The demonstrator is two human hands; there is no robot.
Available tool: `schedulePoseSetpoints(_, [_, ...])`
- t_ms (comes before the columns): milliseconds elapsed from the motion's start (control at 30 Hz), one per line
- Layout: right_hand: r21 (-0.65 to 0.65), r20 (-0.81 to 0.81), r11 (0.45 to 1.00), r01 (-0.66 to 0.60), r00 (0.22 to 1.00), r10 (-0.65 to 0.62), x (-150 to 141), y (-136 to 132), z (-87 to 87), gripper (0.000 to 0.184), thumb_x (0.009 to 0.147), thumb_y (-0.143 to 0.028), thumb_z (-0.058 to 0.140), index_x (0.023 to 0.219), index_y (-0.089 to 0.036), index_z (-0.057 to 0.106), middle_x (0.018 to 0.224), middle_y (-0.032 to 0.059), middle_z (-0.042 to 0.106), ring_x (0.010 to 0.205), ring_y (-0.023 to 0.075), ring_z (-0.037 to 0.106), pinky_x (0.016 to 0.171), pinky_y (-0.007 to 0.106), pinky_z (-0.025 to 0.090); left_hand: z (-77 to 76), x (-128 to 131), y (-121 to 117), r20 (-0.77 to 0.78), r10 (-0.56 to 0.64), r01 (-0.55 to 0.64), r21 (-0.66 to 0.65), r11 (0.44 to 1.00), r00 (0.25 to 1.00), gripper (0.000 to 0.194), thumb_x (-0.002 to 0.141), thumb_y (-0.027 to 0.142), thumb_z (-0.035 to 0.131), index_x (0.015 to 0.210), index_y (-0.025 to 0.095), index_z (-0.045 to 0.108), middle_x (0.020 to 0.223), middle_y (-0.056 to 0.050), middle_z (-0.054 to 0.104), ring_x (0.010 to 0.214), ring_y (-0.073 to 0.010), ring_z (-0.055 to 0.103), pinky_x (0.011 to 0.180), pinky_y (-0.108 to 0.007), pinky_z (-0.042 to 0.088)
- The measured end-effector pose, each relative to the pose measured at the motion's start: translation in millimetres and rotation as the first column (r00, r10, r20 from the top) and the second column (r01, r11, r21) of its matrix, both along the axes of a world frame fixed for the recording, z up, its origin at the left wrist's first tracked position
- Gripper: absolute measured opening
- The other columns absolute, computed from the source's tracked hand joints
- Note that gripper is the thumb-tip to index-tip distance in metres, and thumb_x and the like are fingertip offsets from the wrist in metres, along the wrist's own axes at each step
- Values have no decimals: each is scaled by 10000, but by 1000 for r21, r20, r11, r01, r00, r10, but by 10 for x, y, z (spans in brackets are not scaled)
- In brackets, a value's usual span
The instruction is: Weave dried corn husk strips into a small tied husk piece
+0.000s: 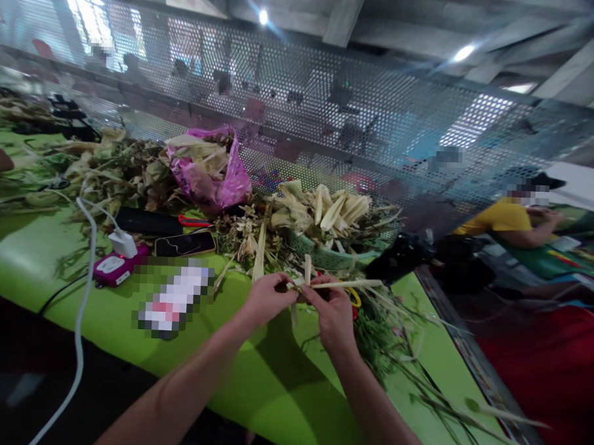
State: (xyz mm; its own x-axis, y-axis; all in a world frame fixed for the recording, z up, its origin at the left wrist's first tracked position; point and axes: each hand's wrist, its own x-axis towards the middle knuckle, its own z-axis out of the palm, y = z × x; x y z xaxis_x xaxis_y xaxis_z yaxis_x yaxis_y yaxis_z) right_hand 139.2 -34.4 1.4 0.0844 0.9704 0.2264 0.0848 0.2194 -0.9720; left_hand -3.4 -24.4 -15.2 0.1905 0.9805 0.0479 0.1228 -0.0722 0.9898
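My left hand (270,300) and my right hand (333,311) meet over the green table, fingertips pinched close together. Between them is a pale dried husk strip (356,285), its long end sticking out to the right past my right hand. Another short flat piece of husk (307,269) stands up at the pinch point. Fingers hide how the pieces cross or join. Just behind the hands, a green basket (320,255) is heaped with folded dried husks (334,208). A yellow loop-shaped handle (355,297) shows beside my right hand, partly covered.
Left of the basket sits a pink plastic bag (230,183) of husks. A phone (185,244), red cutter (194,222) and purple power strip (116,267) with a white cable lie left. Green stems (378,337) spread right. A perforated metal screen (282,104) stands behind; a person in yellow (504,218) sits right.
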Motion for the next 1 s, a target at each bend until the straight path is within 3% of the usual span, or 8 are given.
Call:
schedulePoseSetpoints(100, [-62,-101,995,82,991,-88,-24,7,-15,269,626,-330,770,712,-183,562,591,-34,573,563,133,530,555,259,427,39,32,-30,47,-12,11,29,1000,999,252,732,360,600,847,137,618,668,11,559,580,-102,448,524,-209,331])
schedulePoseSetpoints(267, [-62,-150,994,90,984,-98,-31,6,3,227,619,-310,779,667,-163,614,586,-19,588,547,119,512,523,240,408,89,19,-61,-156,28,24,322,946,987,123,751,254,598,820,154,579,737,4,547,663,-117,448,605,-233,332])
schedulePoseSetpoints(367, [-76,-147,995,69,986,-80,-24,7,-6,231,618,-319,783,677,-166,619,586,-17,582,525,111,485,490,233,390,59,11,-30,-213,74,13,378,926,974,79,794,199,523,728,158,536,725,-4,523,677,-125,431,622,-249,318])
schedulePoseSetpoints(533, [-20,-75,995,94,993,-96,32,18,-7,225,686,-350,736,795,-176,644,654,-15,582,566,111,486,518,232,400,67,18,14,-33,-9,13,103,995,999,110,791,209,511,689,167,512,676,10,503,650,-119,439,598,-239,323])
schedulePoseSetpoints(633, [50,-126,993,103,987,-97,65,0,44,226,715,-324,717,874,-196,623,774,0,629,622,111,510,567,229,419,101,16,14,112,-48,55,-62,997,993,61,762,184,533,718,154,565,689,5,548,659,-114,473,624,-234,349])
schedulePoseSetpoints(733, [91,-155,995,29,988,-15,78,-40,123,186,760,-300,683,888,-203,588,961,38,656,600,94,489,573,234,423,88,21,19,221,-47,89,-184,979,974,83,745,199,571,762,137,623,704,-1,597,660,-107,501,656,-231,372])
schedulePoseSetpoints(867, [66,-77,993,-94,992,99,92,-69,198,170,786,-333,656,856,-210,562,861,24,642,550,97,481,547,245,420,23,38,42,304,25,60,-267,962,952,147,692,225,643,798,124,654,742,-24,644,694,-121,534,671,-236,393])
schedulePoseSetpoints(1000, [20,178,990,-138,975,132,131,-40,223,191,777,-375,653,836,-198,611,705,1,576,587,128,487,539,243,396,19,22,56,332,-6,85,-224,971,943,144,682,240,656,773,128,659,743,-36,649,711,-126,546,698,-237,410])
